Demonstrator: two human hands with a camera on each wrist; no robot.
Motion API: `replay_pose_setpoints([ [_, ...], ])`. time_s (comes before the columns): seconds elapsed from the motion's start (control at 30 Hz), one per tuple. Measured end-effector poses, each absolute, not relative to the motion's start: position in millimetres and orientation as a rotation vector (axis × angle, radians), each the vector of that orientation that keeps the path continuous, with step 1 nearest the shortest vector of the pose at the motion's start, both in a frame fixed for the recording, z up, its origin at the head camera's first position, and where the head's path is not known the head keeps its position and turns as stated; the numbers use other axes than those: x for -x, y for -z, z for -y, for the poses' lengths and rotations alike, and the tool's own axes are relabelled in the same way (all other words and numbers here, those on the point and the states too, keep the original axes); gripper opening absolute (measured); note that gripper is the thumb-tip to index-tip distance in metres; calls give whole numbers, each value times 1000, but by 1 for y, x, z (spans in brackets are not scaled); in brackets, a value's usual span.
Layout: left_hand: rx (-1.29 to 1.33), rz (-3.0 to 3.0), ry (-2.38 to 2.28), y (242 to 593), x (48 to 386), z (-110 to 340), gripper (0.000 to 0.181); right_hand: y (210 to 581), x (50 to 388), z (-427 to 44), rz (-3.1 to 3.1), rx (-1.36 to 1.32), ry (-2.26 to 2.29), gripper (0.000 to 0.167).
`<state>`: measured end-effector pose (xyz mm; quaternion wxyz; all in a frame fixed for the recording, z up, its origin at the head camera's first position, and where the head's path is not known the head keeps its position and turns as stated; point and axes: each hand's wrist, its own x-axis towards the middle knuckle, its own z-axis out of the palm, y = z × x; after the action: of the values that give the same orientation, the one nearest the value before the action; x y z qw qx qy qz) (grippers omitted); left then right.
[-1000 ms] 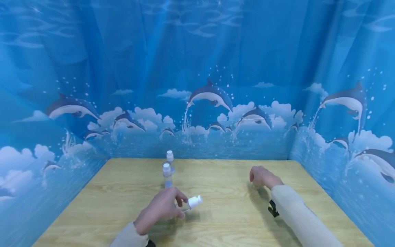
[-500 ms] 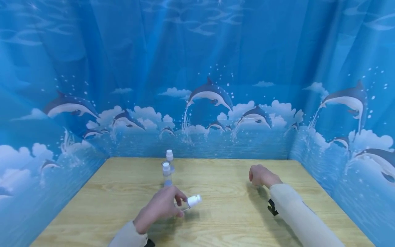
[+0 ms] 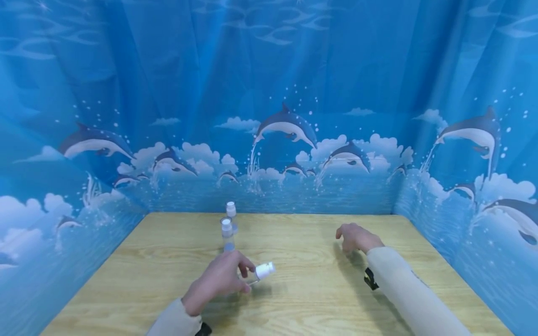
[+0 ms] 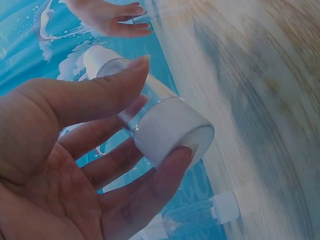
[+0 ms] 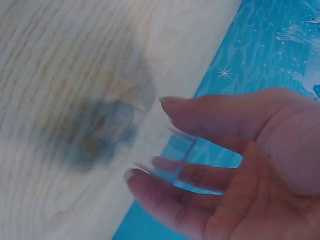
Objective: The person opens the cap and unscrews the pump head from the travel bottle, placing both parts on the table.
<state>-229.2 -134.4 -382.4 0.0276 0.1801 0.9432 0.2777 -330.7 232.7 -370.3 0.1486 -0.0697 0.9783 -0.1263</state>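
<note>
My left hand [image 3: 222,276] holds a small clear bottle [image 3: 265,270] with a white top, tilted above the table. The left wrist view shows its white base [image 4: 172,130] towards the camera, with thumb and fingers around it. At the right, my right hand [image 3: 357,238] is low over the table with its fingers spread. Between that thumb and fingers is a clear cap [image 5: 176,154], blurred; the fingers look parted from it. Two similar bottles stand upright beyond my left hand: a nearer bottle [image 3: 227,235] and a farther bottle [image 3: 231,211].
The wood-grain table [image 3: 302,298] carries everything. A blue dolphin-print curtain [image 3: 269,70] rises behind its far edge and along both sides. A dark wrist strap [image 3: 371,279] shows at my right sleeve.
My right hand's fingers have uncurled and spread out, with the hand shifting slightly. The left hand and its bottle stay almost in place. The head view has tilted a little.
</note>
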Motion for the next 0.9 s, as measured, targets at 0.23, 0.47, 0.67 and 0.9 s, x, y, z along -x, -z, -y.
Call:
replay_pose_setpoints([
  [0.23, -551, -2906, -856, 383, 230, 133, 45, 354, 318, -218, -2849, 246, 285, 59],
  [0.47, -543, -2920, -838, 383, 230, 133, 45, 336, 297, -186, -2972, 533, 271, 44],
  [0.67, -529, -2902, -842, 380, 229, 130, 45, 333, 274, -163, -2963, 612, 354, 42],
  [0.9, -568, -2888, -848, 383, 228, 128, 44, 328, 255, -152, -2906, 623, 483, 41],
])
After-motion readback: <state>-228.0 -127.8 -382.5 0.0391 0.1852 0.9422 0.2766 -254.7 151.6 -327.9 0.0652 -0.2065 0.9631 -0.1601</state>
